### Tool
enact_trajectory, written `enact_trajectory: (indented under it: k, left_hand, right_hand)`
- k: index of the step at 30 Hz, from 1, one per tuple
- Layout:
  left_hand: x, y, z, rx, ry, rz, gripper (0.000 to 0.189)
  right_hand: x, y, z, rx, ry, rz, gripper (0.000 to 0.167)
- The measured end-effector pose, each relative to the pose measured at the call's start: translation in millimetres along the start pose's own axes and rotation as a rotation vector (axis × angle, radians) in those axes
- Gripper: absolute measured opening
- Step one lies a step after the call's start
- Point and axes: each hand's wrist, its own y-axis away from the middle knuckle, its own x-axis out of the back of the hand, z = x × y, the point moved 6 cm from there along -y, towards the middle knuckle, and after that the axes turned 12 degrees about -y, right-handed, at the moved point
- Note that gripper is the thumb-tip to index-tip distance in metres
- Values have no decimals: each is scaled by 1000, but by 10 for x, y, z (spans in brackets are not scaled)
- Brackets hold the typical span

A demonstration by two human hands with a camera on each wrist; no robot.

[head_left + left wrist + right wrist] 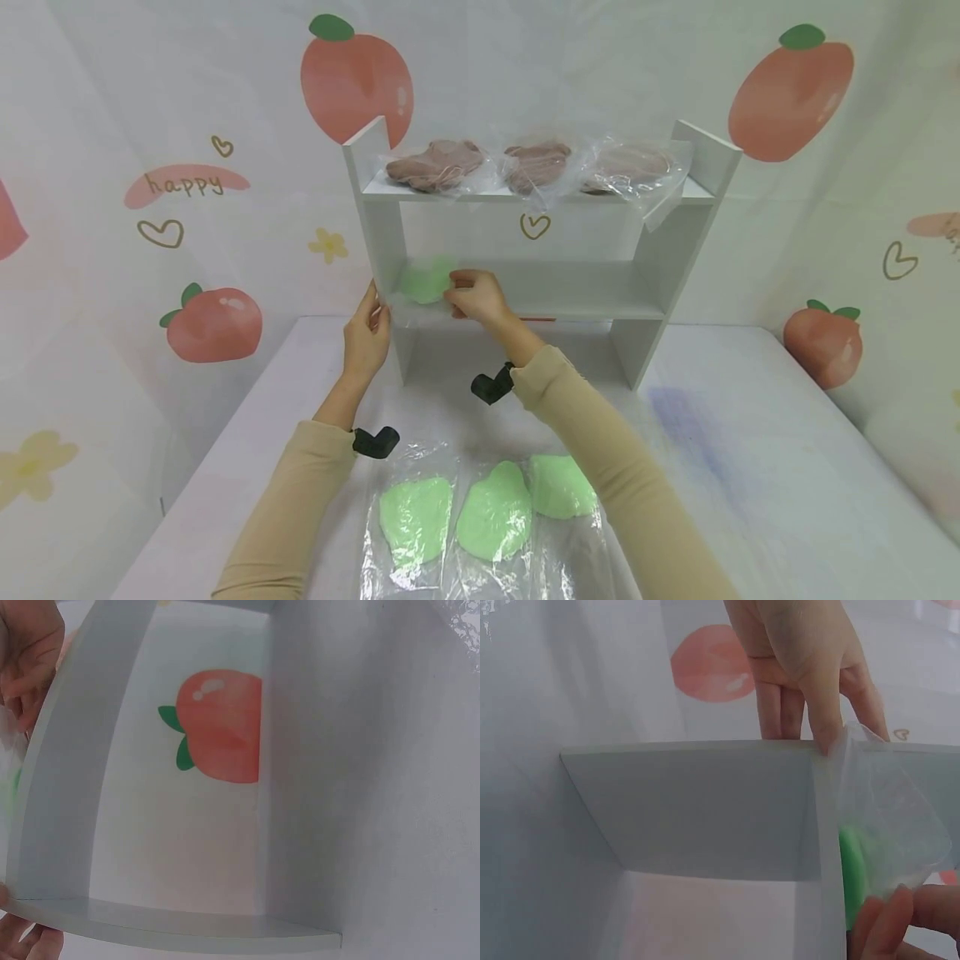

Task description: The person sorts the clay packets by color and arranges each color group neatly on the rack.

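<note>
My right hand (477, 296) pinches the right edge of a clear bag with a flat pale-green piece (426, 282) inside, at the left end of the middle shelf board (577, 287). In the right wrist view this bag (896, 817) leans out past the board's edge, its green piece partly hidden. My left hand (366, 333) grips the left side panel of the white shelf unit (380, 225). Its thumb lies at the panel's front edge by the bag's corner, and the fingers (780, 709) pass behind the panel's outer face.
Three bagged brown pieces, one of them at the left (438, 165), lie along the top board. Nearer me on the white table (720, 433) are three more bagged green pieces, including a middle one (495, 512). A fruit-print backdrop (247, 100) hangs behind.
</note>
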Motion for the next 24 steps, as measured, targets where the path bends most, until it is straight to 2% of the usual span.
enact_trajectory:
  k: [8,13,18,24]
  left_hand:
    - [-4,-5,2,-1,-6,9,51]
    - [2,0,6,-7,-9,18,51]
    - [-1,2,0,4,0,1,52]
    - [-5,0,-14,9,8,-2,51]
  right_hand:
    - [-4,-9,14,-46,67,-39,49]
    - [31,9,13,-54,34,-46,51]
    - [118,77,-13,-26,31,-64,49]
    - [254,250,-66,39,128,-114,45]
